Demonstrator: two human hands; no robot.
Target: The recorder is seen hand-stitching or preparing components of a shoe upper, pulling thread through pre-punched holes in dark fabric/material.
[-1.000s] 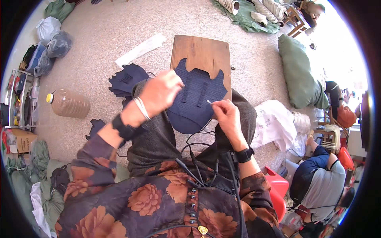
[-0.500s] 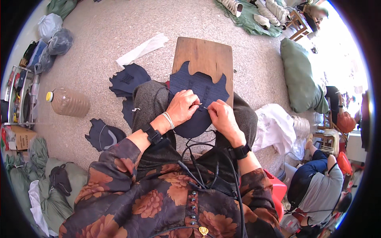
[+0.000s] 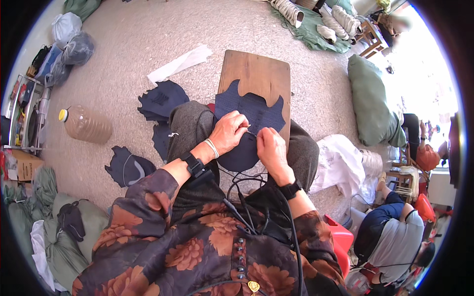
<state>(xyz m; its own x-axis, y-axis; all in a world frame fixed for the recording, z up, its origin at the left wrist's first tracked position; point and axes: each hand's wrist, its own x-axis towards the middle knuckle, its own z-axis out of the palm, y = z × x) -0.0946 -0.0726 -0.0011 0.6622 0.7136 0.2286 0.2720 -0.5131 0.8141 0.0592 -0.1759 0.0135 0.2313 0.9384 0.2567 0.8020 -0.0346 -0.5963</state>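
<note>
A dark navy textured fabric piece [image 3: 252, 109], with pointed corners and a rounded near end, lies across my lap and onto the wooden board [image 3: 256, 69]. Over its middle my left hand [image 3: 228, 132] is closed in a pinch, with a tiny pale tip showing at the fingers. Just to the right, my right hand [image 3: 272, 148] pinches too, its fingertips close to the left ones. A short dark strand seems to run between them, too small to name surely. Similar navy pieces [image 3: 164, 100] and a navy piece with a grey curved line [image 3: 129, 166] lie left of my knee.
A capped plastic jug [image 3: 89, 126] stands on the left. White paper [image 3: 178, 64] lies on the floor ahead. At the right are a green sack [image 3: 368, 101], white cloth [image 3: 340, 163], a red stool [image 3: 338, 241] and a bent-over person [image 3: 392, 232]. Black cables [image 3: 242, 197] hang over my lap.
The view has shifted slightly. My right hand has turned a little more upright and its fingertips stay near the left ones. The navy piece stays in place on the lap and board.
</note>
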